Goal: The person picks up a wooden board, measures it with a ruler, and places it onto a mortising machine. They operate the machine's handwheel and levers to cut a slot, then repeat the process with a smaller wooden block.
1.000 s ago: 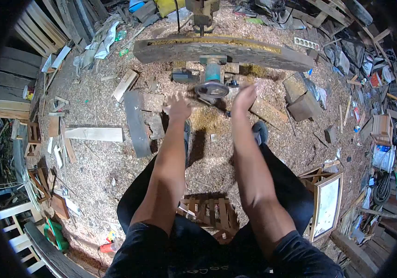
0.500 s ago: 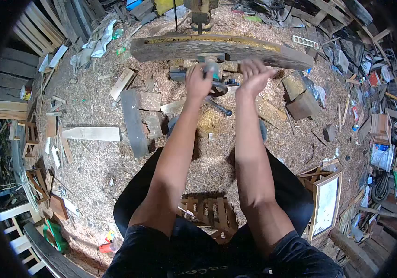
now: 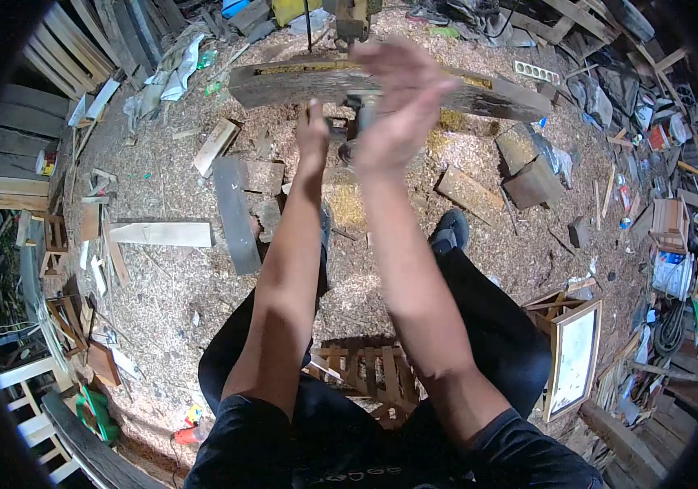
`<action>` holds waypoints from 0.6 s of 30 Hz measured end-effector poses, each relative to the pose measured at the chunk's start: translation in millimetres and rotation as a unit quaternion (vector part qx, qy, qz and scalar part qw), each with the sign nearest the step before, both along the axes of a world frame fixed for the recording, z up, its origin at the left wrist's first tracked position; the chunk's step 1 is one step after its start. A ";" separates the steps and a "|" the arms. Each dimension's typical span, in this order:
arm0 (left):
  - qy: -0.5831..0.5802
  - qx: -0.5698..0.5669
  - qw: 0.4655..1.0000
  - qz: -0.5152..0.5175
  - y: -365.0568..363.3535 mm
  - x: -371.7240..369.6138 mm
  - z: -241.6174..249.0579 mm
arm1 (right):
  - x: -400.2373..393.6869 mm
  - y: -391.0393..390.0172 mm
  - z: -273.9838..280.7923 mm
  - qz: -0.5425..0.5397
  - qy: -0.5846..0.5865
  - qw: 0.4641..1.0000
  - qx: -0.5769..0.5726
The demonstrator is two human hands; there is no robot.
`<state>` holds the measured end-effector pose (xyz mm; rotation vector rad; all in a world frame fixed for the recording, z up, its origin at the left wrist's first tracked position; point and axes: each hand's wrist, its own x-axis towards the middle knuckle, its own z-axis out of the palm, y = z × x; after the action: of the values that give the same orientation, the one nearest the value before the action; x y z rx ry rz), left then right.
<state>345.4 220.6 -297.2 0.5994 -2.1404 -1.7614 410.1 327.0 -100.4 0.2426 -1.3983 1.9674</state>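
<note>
Lying long-ways from left to right, the big grey wooden plank (image 3: 496, 96) sits behind both hands. Right hand (image 3: 398, 102) is open flat; left hand (image 3: 312, 130) looks curled shut.

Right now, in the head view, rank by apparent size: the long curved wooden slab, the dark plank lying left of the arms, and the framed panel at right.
1. Curved wooden slab, longest.
2. Dark plank and framed panel: they look alike, and the lens bends the edges, so no ranking.

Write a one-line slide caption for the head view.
Left hand fisted and right hand open, raised before a long wooden slab over a sawdust-strewn floor.
</note>
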 end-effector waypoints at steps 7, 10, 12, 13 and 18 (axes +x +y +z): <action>-0.010 -0.112 0.985 -0.134 49.2 19.0 24.9 | -3.3 68.4 -171.8 -0.089 -0.378 0.901 -0.192; 0.004 -0.077 0.993 -0.084 34.6 25.3 -36.5 | 16.8 40.3 -247.1 -0.056 -0.393 0.916 -0.053; -0.143 -0.082 0.986 -0.034 11.7 40.9 -56.4 | 32.8 9.6 -177.4 -0.095 -0.356 0.928 0.063; -0.257 -0.272 0.911 -0.176 -11.0 49.7 -64.6 | 24.4 3.0 -141.8 -0.059 -0.313 0.948 -0.001; -0.269 -0.291 0.916 -0.056 -24.7 79.8 -97.3 | -1.4 4.4 60.2 0.084 0.056 0.983 -0.150</action>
<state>425.3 195.9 -394.5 0.8707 -2.9393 -0.9576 408.7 331.4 -40.2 0.3342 -1.0205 2.2341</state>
